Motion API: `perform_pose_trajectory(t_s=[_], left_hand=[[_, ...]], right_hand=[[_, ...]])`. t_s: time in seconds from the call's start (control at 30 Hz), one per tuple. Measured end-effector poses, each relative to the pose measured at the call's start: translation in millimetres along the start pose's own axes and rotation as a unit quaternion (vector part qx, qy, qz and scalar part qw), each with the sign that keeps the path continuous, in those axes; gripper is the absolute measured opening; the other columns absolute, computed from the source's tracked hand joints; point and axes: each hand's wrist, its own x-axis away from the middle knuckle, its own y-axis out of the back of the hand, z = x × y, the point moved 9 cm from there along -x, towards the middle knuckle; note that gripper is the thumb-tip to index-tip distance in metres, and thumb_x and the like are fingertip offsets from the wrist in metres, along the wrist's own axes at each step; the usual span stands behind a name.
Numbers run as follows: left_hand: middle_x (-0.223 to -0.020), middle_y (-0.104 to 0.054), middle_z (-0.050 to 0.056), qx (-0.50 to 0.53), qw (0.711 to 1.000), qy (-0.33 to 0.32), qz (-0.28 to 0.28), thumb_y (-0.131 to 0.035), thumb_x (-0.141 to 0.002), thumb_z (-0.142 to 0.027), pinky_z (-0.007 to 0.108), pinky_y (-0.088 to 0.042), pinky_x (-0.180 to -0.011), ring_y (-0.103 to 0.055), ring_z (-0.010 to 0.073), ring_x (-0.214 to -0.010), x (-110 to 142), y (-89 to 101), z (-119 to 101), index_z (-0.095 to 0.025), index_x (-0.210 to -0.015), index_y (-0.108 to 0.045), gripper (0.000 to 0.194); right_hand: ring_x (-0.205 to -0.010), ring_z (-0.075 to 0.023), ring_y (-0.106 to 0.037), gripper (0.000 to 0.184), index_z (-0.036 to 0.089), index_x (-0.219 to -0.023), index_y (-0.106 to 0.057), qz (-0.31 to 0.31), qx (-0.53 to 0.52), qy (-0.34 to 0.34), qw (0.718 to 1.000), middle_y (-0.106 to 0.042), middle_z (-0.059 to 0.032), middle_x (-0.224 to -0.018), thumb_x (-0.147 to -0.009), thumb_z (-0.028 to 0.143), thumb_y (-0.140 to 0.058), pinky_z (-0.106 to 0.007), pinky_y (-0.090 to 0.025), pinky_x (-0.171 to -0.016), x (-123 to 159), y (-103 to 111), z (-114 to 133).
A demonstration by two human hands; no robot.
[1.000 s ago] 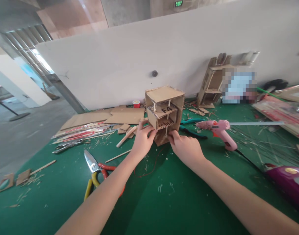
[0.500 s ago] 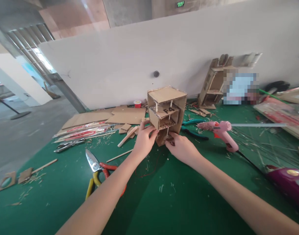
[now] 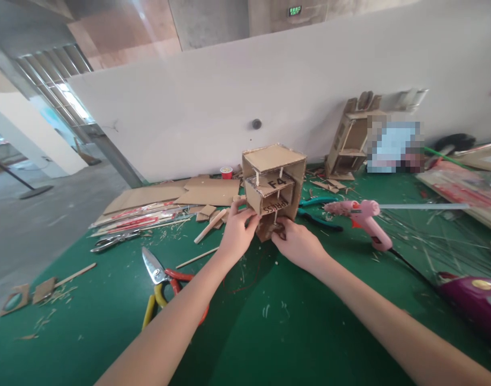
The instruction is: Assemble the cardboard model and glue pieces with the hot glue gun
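Note:
A small cardboard structure with stacked open compartments stands upright in front of me, thin sticks between its levels and printed letters on its inner panels. My left hand grips its lower left side, thumb and fingers closed on the edge. At the bottom compartment, my right hand has its fingers pinched together beside a thin upright stick. What those fingertips hold is mostly hidden. Behind my left forearm lie scissors with red and yellow handles.
A pink glue gun with a glue stick lies right, by teal-handled pliers. Cardboard sheets, wrapped sticks and a multitool lie left. A taller cardboard structure leans near the wall. A purple device sits far right.
Both hands stay at the cardboard structure in almost the same pose. The view has shifted very slightly; nothing else has visibly moved.

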Motion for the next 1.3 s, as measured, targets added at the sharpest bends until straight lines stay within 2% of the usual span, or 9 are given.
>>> perform_pose_trajectory(t_s=[0.33, 0.5, 0.67, 0.73, 0.93, 1.17, 1.3], left_hand=[[-0.110, -0.057, 0.008, -0.003, 1.000, 0.008, 0.005, -0.056, -0.087, -0.015, 0.043, -0.055, -0.090, -0.065, 0.0189, -0.089, 0, -0.3, 1, -0.019, -0.080, -0.066, 0.013], [-0.112, -0.056, 0.009, -0.003, 1.000, 0.011, 0.006, -0.056, -0.086, -0.015, 0.044, -0.053, -0.093, -0.064, 0.0184, -0.089, 0, -0.8, 2, -0.018, -0.079, -0.066, 0.012], [-0.117, -0.053, 0.011, -0.016, 1.000, -0.005, -0.001, -0.057, -0.086, -0.016, 0.045, -0.051, -0.096, -0.054, 0.0247, -0.115, 0, 0.4, -1, -0.018, -0.080, -0.067, 0.012], [-0.119, -0.052, 0.011, -0.020, 1.000, -0.007, -0.002, -0.057, -0.086, -0.015, 0.045, -0.051, -0.097, -0.051, 0.0250, -0.119, 0, 0.4, 0, -0.018, -0.083, -0.067, 0.011], [-0.115, -0.054, 0.011, -0.025, 1.000, -0.007, 0.003, -0.057, -0.087, -0.015, 0.046, -0.049, -0.098, -0.051, 0.0254, -0.119, 0, -0.3, 0, -0.019, -0.084, -0.068, 0.012], [-0.119, -0.051, 0.012, -0.020, 1.000, 0.000, 0.005, -0.056, -0.086, -0.016, 0.044, -0.049, -0.098, -0.052, 0.0248, -0.117, 0, 0.1, 0, -0.017, -0.081, -0.067, 0.012], [-0.117, -0.051, 0.011, -0.017, 1.000, 0.001, 0.002, -0.057, -0.086, -0.016, 0.043, -0.051, -0.095, -0.053, 0.0250, -0.116, 0, 0.2, 1, -0.018, -0.079, -0.067, 0.013]], right_hand=[[-0.091, -0.0266, -0.066, 0.036, 0.017, -0.115, -0.056, -0.003, 0.030, 0.008, 1.000, -0.070, -0.0133, -0.096, -0.086, 0.033, -0.044, -0.032, -0.045, -0.073, -2, -1, 1], [-0.089, -0.0286, -0.066, 0.038, 0.014, -0.119, -0.054, -0.017, 0.047, 0.008, 0.999, -0.069, -0.0155, -0.097, -0.089, 0.033, -0.041, -0.035, -0.045, -0.072, 1, 3, 6], [-0.087, -0.0292, -0.067, 0.037, 0.015, -0.118, -0.054, -0.022, 0.058, 0.005, 0.998, -0.069, -0.0163, -0.096, -0.090, 0.033, -0.038, -0.035, -0.045, -0.071, 1, 3, 8], [-0.087, -0.0293, -0.067, 0.035, 0.016, -0.116, -0.056, -0.020, 0.059, 0.003, 0.998, -0.069, -0.0155, -0.095, -0.090, 0.032, -0.039, -0.035, -0.045, -0.069, 0, 3, 7], [-0.087, -0.0273, -0.067, 0.033, 0.018, -0.114, -0.056, -0.011, 0.053, -0.001, 0.999, -0.069, -0.0132, -0.096, -0.087, 0.030, -0.042, -0.032, -0.045, -0.069, -2, 2, 4], [-0.086, -0.0285, -0.067, 0.036, 0.014, -0.118, -0.052, -0.022, 0.069, 0.005, 0.997, -0.069, -0.0157, -0.094, -0.089, 0.031, -0.039, -0.034, -0.045, -0.068, 4, 5, 9], [-0.079, -0.0279, -0.068, 0.031, 0.013, -0.109, -0.056, -0.021, 0.083, 0.019, 0.996, -0.069, -0.0150, -0.086, -0.090, 0.031, -0.039, -0.033, -0.044, -0.064, 7, 5, 11]])
